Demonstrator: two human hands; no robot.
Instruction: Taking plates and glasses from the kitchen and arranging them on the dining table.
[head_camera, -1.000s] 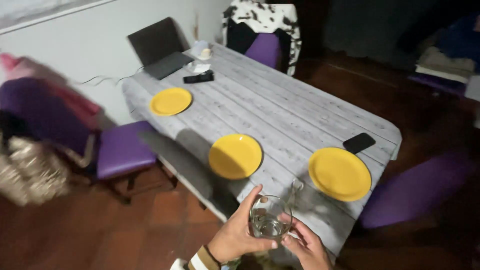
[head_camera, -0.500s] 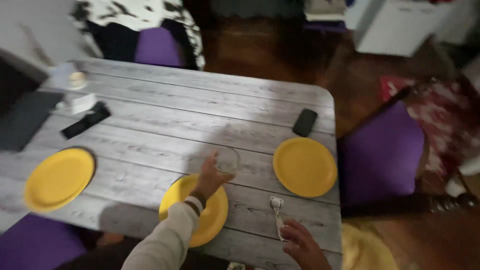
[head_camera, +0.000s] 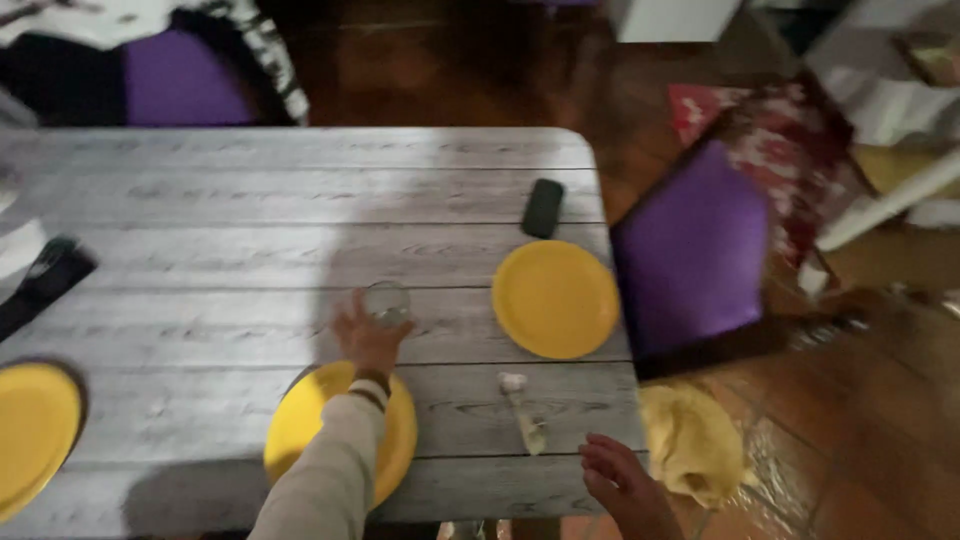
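Note:
My left hand (head_camera: 365, 338) reaches over a yellow plate (head_camera: 300, 425) and grips a clear drinking glass (head_camera: 388, 300) that stands on the grey wood-pattern table (head_camera: 250, 200). The sleeve of that arm is light with a striped cuff. My right hand (head_camera: 618, 482) hovers at the table's near right corner, fingers apart and holding nothing. A small pale utensil (head_camera: 522, 408) lies on the table just left of it, not touched.
A second yellow plate (head_camera: 555, 298) sits right of the glass, with a black phone (head_camera: 543, 207) beyond it. A third plate (head_camera: 30, 435) is at the left edge, near a black remote (head_camera: 40, 285). A purple chair (head_camera: 695, 250) and yellow cloth (head_camera: 692, 442) stand right of the table.
My left hand has carried the glass out from my body and set it down beyond the near plate. My right hand has let go of the small utensil and drawn back.

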